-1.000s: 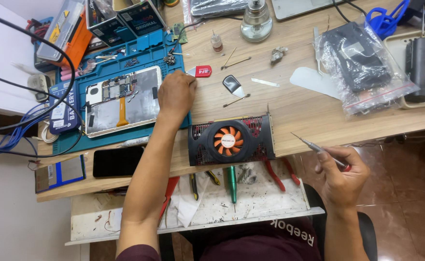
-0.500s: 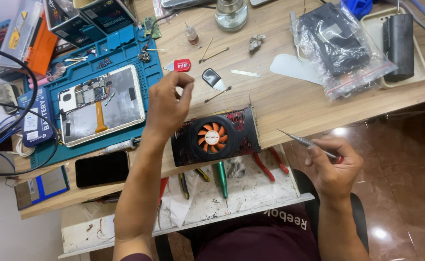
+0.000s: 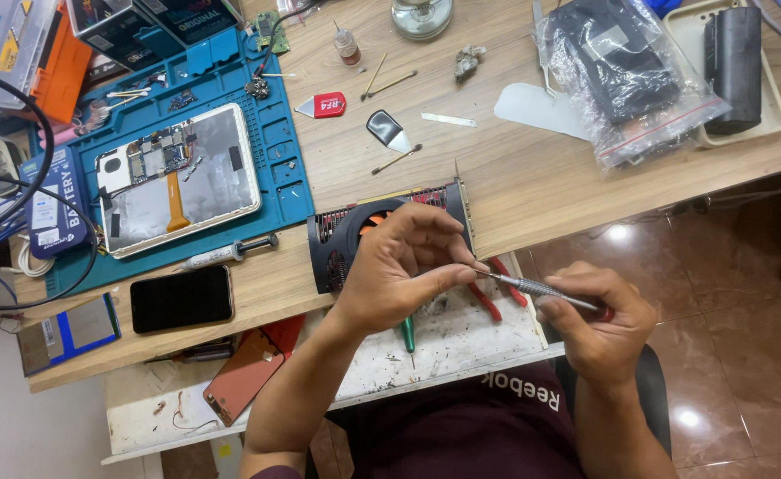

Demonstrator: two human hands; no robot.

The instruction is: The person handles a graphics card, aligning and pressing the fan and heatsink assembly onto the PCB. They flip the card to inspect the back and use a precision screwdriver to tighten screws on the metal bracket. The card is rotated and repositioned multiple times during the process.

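My left hand [image 3: 399, 266] pinched the tip of the precision screwdriver [image 3: 541, 291], steadying it; right hand [image 3: 599, 319] gripped its handle, above the graphics card [image 3: 337, 235]

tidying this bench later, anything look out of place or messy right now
The graphics card sits at the very edge of the wooden desk, under the left hand. The white tray below is strewn with dark debris. The opened tablet lies with its insides bare on the blue mat.
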